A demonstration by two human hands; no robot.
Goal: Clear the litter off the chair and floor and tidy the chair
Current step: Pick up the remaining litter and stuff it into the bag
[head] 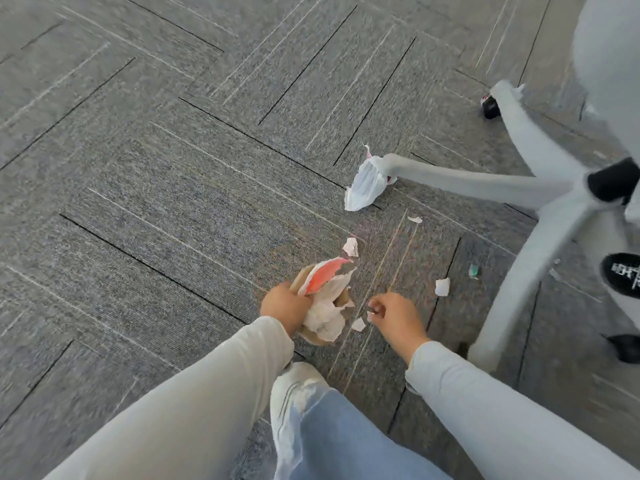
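Crumpled wrapper (pixel 365 183) against chair base (pixel 540 199); scraps (pixel 442 286) on carpet (pixel 156 202) between.

Left hand (pixel 282 306) clenched, right hand (pixel 398 317) fingers pinched.

- Floor: grey carpet tiles (pixel 173 202) in a herringbone layout, with dark seams and pale line markings.
- White crumpled wrapper (pixel 365 185) on the carpet, touching the tip of one leg of the chair base (pixel 485 183).
- Small torn white paper scraps scattered between wrapper and chair base: one (pixel 415 220) just below the wrapper, one with pink edging (pixel 350 246), one (pixel 442 286) near another leg, one (pixel 358 324) nearest the camera.
- Small green fragment (pixel 473 270), possibly plastic; blurred.
- Chair base stands on the carpet on black casters (pixel 490 106).
- White shoe (pixel 298 382) planted on the carpet.
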